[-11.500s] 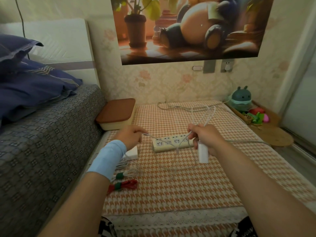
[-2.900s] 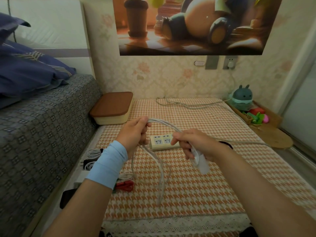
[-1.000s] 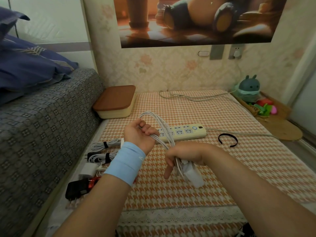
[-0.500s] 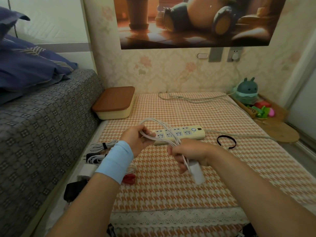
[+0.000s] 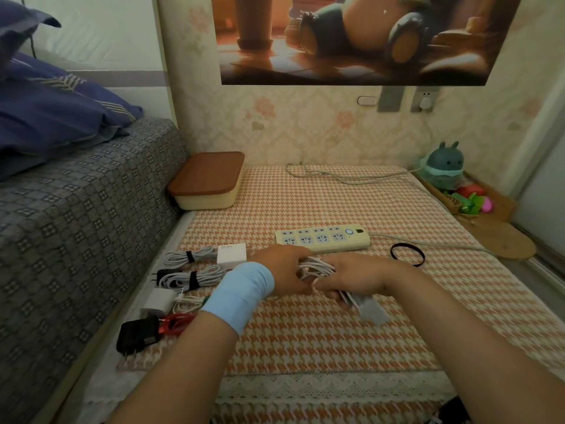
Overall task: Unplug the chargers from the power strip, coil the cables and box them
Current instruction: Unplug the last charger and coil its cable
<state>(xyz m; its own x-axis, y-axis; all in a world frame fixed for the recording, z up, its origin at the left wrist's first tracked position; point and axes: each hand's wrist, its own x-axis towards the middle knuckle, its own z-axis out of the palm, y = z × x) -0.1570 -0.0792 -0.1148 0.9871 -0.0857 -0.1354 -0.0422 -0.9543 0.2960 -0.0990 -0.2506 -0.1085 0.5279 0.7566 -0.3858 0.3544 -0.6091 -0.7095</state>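
Above the tabletop point(image 5: 305, 341), just before the power strip point(image 5: 322, 241), my left hand point(image 5: 284, 270) and right hand point(image 5: 351, 275) meet, forearms converging, both curled around the coiled white cable point(image 5: 316, 266). Its charger point(image 5: 371, 307) hangs blurred under my right palm.

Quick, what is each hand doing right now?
Left hand: grips the coiled white cable.
Right hand: holds the same cable near its white charger.
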